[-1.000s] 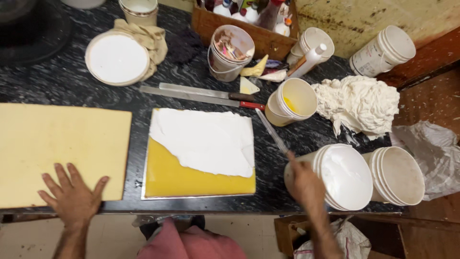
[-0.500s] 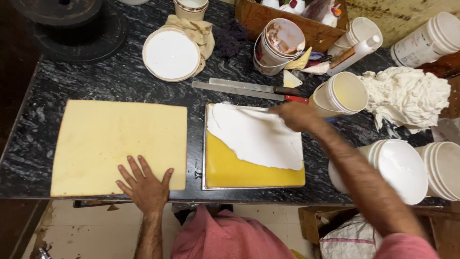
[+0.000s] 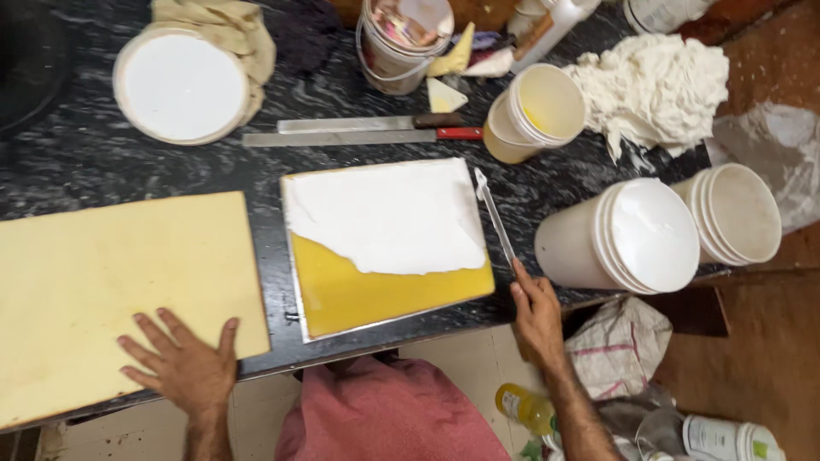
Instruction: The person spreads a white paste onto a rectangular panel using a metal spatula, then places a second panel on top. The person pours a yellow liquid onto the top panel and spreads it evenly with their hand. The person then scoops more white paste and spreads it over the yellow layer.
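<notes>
A yellow cake slab (image 3: 389, 294) lies on a square board, its far part covered with white cream (image 3: 384, 218). My right hand (image 3: 536, 312) holds a long spatula (image 3: 494, 213) by its handle, the blade lying along the slab's right edge. My left hand (image 3: 181, 367) rests flat, fingers spread, on the near edge of a plain pale yellow cake sheet (image 3: 111, 282) at the left.
Two long knives (image 3: 359, 132) lie beyond the slab. A round white lid (image 3: 179, 85), a yellow-stained tub (image 3: 538, 111), white tubs on their sides (image 3: 649, 235), a white cloth heap (image 3: 658, 81) and a bucket (image 3: 401, 38) stand on the dark marble counter (image 3: 77, 162).
My right hand has pulled back from the far edge of the cream to the slab's near right corner, spatula along the right edge. The left hand stays on the cake sheet.
</notes>
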